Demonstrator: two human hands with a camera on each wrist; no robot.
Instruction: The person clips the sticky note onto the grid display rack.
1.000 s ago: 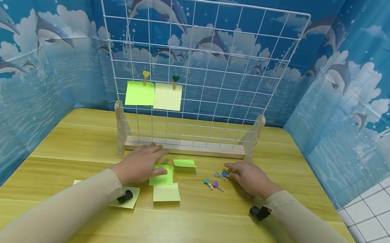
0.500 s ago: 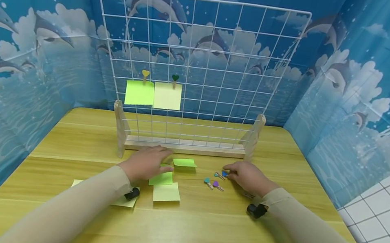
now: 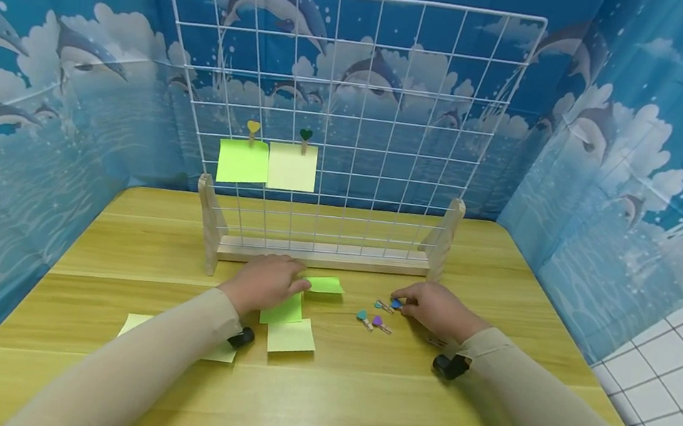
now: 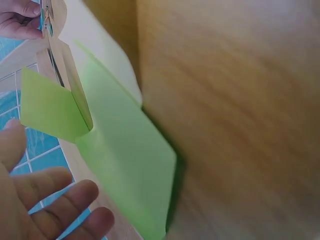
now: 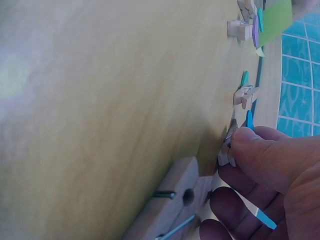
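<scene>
My left hand point(image 3: 264, 282) is above a bright green sticky note point(image 3: 282, 312), its fingers loosely spread and holding nothing. Its thumb lies at the left edge of another green note point(image 3: 327, 284); whether they touch I cannot tell. In the left wrist view, that note point(image 4: 52, 106) stands up past the thumb tip. My right hand point(image 3: 443, 313) pinches a small wooden clothespin point(image 5: 227, 146) with a blue heart point(image 3: 396, 304) between thumb and forefinger, low over the table. Beside it lie clothespins with a purple heart point(image 3: 377, 321) and teal hearts point(image 3: 362, 315).
Behind the hands stands a white wire grid point(image 3: 360, 118) on a wooden base point(image 3: 322, 259). A green note point(image 3: 243, 162) and a pale yellow note point(image 3: 292, 167) hang there from heart clothespins. More pale notes lie in front point(image 3: 291, 336) and under the left forearm point(image 3: 135, 322).
My left hand has slid to the right, bringing its thumb up to the farther green note. The right hand has barely moved and stays at the blue-heart clothespin.
</scene>
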